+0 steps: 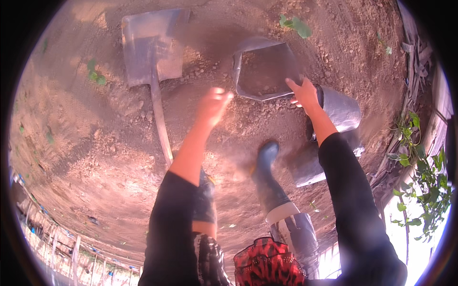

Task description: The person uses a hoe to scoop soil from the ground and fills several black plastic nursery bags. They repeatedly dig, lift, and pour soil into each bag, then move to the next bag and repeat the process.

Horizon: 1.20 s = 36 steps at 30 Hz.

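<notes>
In front of me on the soil stands an open grey plastic planting bag, with dark soil visible inside its wide mouth. My right hand is at its near right rim, thumb over the inside and fingers outside the edge. Left of the bag, my left hand hovers over the ground with curled fingers. Motion blurs it, so whether it holds anything is unclear. A second grey plastic bag lies tilted beside my right wrist. Another plastic bag sits nearer, partly hidden by my right sleeve.
A flat-bladed shovel lies at the left, its wooden handle pointing toward me. My boots are on loose soil. Small green seedlings grow beyond the bag. Wooden poles and a leafy plant border the right side.
</notes>
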Available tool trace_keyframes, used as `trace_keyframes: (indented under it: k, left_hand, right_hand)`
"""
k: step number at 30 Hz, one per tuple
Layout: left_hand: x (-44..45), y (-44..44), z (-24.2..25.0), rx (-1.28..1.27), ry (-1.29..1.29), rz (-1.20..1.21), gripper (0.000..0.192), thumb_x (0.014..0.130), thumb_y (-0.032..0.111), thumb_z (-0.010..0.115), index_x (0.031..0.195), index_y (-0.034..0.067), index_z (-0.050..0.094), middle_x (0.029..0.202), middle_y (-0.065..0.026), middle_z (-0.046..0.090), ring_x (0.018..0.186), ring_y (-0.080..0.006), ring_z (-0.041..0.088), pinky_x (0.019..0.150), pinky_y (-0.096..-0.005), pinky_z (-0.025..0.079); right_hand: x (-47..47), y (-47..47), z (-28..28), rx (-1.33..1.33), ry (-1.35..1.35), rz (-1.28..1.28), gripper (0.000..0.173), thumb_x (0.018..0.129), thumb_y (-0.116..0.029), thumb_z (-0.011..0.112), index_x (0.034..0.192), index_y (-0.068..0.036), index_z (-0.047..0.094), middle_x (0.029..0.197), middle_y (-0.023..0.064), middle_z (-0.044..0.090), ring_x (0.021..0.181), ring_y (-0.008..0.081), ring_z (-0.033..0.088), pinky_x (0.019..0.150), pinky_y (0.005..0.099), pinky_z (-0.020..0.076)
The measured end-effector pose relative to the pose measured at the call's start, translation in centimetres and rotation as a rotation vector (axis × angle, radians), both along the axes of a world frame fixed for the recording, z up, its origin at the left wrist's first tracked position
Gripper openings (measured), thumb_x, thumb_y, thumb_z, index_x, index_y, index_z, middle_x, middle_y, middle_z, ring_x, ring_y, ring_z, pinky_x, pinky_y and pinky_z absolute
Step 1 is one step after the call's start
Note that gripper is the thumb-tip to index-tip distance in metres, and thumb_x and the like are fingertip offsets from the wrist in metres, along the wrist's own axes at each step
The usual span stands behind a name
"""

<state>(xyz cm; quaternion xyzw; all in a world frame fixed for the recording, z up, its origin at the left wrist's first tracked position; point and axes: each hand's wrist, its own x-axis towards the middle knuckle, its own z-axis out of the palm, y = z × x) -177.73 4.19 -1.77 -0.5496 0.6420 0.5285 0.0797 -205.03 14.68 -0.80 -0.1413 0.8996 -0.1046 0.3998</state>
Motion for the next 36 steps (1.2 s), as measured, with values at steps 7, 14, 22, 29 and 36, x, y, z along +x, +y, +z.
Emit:
trace_keyframes:
  k: [7, 14, 22, 29, 36]
  left_hand:
    - [18.9, 0.8, -2.0, -0.146, -0.610, 0.213, 0.047, 0.073, 0.032, 0.068, 0.105, 0.002, 0.052, 0.095, -0.0197, 0.061, 0.091, -0.0375, 0.059, 0.079, -0.0451, 0.046]
    - [23.1, 5.2, -6.0, -0.240, -0.458, 0.263, 0.045, 0.072, 0.032, 0.067, 0.104, 0.006, 0.049, 0.092, -0.0200, 0.061, 0.086, -0.0388, 0.060, 0.073, -0.0463, 0.048]
    - [26.1, 5.8, 13.5, 0.083, -0.242, 0.394, 0.036, 0.081, 0.020, 0.060, 0.105, 0.004, 0.039, 0.077, -0.0221, 0.061, 0.069, -0.0398, 0.060, 0.058, -0.0443, 0.046]
    - [24.1, 6.6, 31.1, 0.282, -0.220, 0.248, 0.054, 0.075, 0.009, 0.058, 0.123, -0.002, 0.035, 0.082, -0.0247, 0.060, 0.069, -0.0372, 0.061, 0.062, -0.0433, 0.048]
    - [30.1, 10.1, 50.7, 0.759, -0.103, 0.295, 0.042, 0.075, 0.006, 0.061, 0.113, -0.002, 0.046, 0.072, -0.0109, 0.056, 0.057, -0.0188, 0.058, 0.049, -0.0326, 0.048]
  right_hand:
    - [1.7, 1.0, -0.2, -0.150, -0.140, -0.389, 0.027, 0.082, -0.004, 0.060, 0.102, 0.001, 0.044, 0.078, 0.0129, 0.059, 0.050, 0.0188, 0.061, 0.037, 0.0281, 0.0454]
    - [1.7, 1.2, 0.5, -0.143, 0.340, 0.204, 0.028, 0.083, -0.005, 0.059, 0.108, 0.001, 0.048, 0.095, 0.0127, 0.059, 0.081, 0.0207, 0.061, 0.064, 0.0304, 0.0496]
    - [25.3, -0.3, 11.4, -0.238, -0.468, 0.752, 0.028, 0.083, -0.007, 0.056, 0.112, -0.008, 0.056, 0.103, 0.0061, 0.058, 0.098, 0.0189, 0.055, 0.090, 0.0311, 0.0433]
    - [42.5, -1.3, 20.8, -0.229, -1.235, -0.671, 0.033, 0.086, -0.019, 0.059, 0.110, 0.001, 0.046, 0.092, 0.0161, 0.058, 0.088, 0.0279, 0.060, 0.074, 0.0364, 0.0518]
    - [41.7, -1.0, 18.8, -0.041, -1.036, -0.760, 0.016, 0.082, -0.011, 0.057, 0.084, 0.004, 0.052, 0.065, 0.0112, 0.054, 0.059, 0.0250, 0.059, 0.048, 0.0375, 0.0482]
